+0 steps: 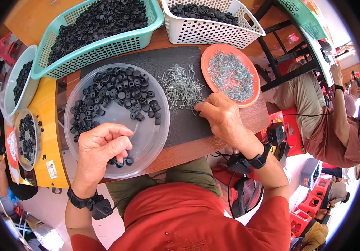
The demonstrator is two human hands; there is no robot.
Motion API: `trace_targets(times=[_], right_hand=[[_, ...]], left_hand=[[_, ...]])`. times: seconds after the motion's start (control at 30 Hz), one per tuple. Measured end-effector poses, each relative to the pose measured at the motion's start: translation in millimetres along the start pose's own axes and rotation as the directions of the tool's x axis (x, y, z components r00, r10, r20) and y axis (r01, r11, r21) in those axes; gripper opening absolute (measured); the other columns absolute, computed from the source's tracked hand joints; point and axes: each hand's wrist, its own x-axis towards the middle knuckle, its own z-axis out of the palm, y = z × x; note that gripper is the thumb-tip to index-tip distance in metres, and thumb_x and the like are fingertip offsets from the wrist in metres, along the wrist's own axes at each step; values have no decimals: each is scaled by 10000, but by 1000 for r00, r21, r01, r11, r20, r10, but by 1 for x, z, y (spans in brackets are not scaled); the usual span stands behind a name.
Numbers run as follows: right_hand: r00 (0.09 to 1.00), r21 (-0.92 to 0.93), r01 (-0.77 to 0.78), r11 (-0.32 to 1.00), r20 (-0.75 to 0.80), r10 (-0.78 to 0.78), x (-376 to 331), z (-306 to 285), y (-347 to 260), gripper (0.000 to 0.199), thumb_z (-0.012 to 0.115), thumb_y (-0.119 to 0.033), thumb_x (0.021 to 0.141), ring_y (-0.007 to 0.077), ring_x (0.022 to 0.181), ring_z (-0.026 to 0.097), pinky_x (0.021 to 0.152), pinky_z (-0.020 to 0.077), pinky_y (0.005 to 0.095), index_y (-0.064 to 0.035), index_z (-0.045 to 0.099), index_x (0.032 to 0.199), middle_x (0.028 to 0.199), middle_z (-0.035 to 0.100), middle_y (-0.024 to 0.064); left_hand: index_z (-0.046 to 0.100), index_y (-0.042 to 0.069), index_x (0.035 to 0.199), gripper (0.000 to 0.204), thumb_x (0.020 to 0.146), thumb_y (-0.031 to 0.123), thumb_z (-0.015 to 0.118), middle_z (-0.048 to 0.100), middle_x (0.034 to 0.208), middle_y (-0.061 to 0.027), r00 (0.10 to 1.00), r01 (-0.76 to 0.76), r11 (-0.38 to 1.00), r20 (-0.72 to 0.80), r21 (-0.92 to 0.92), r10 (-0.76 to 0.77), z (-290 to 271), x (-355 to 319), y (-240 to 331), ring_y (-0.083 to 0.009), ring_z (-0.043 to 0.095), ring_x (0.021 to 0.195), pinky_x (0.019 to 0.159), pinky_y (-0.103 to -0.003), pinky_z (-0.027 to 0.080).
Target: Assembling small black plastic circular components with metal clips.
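Observation:
My left hand (104, 146) hovers over the near part of a clear round tub (117, 175), its fingers curled in toward the thumb. Whatever lies between those fingertips is hidden. Small black plastic caps (117, 85) fill the tub's far and left side, and a few more sit beneath my left hand. At the right edge of a heap of small silvery screws (182, 88), my right hand (221, 115) reaches down with thumb and fingertips pinched together. Anything in that pinch is too small to make out. The screws lie loose on a dark mat (188, 134).
An orange plate (255, 94) of screws stands beside the heap. Behind are a green basket (100, 46) and a white basket (213, 33) of black parts. At left, a pale basin (10, 90) and a smaller tub (37, 144) hold more. Another person (334, 129) sits at right.

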Motion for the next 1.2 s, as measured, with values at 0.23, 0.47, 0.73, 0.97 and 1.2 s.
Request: trace_targets(times=[0.23, 0.47, 0.73, 0.97, 1.2], right_hand=[[985, -135, 142, 981, 115, -127, 8, 2, -3, 185, 547, 37, 593, 308, 763, 483, 631, 414, 401, -24, 519, 766, 770, 448, 127], [982, -227, 162, 960, 130, -135, 6, -4, -9, 201, 533, 50, 591, 318, 757, 471, 651, 406, 401, 0, 492, 781, 790, 463, 145], [995, 198, -74, 977, -56, 86, 20, -7, -66, 181, 614, 99, 714, 247, 648, 536, 576, 437, 332, 11, 541, 854, 753, 526, 118], [971, 669, -236, 705, 141, 192, 36, 8, -119, 164, 634, 33, 760, 123, 616, 549, 549, 447, 255, -1, 571, 906, 770, 564, 72], [903, 722, -430, 543, 331, 275, 41, 10, -123, 153, 650, 8, 779, 58, 703, 548, 601, 454, 206, 19, 595, 922, 810, 596, 25]], left_hand=[[562, -36, 978, 241, 919, 197, 545, 647, 787, -168, 996, 91, 956, 11, -279, -92, 3, -8, -5, -158, 600, 557, 481, -257, 496], [570, -20, 957, 296, 886, 266, 603, 597, 737, -110, 1000, -11, 948, 3, -319, 13, 8, -13, -8, -142, 545, 558, 497, -247, 447], [609, -26, 984, 230, 869, 172, 626, 624, 800, -91, 999, 24, 877, 38, -480, -7, 9, -18, -13, -119, 560, 611, 541, -237, 460], [598, -42, 970, 210, 833, 104, 660, 640, 814, -122, 999, -52, 876, -21, -480, 48, 11, -20, -15, -141, 584, 625, 557, -257, 479], [607, -40, 965, 205, 807, 68, 682, 634, 800, -98, 997, -75, 878, -44, -472, 61, 12, -22, -18, -133, 590, 638, 577, -241, 485]])
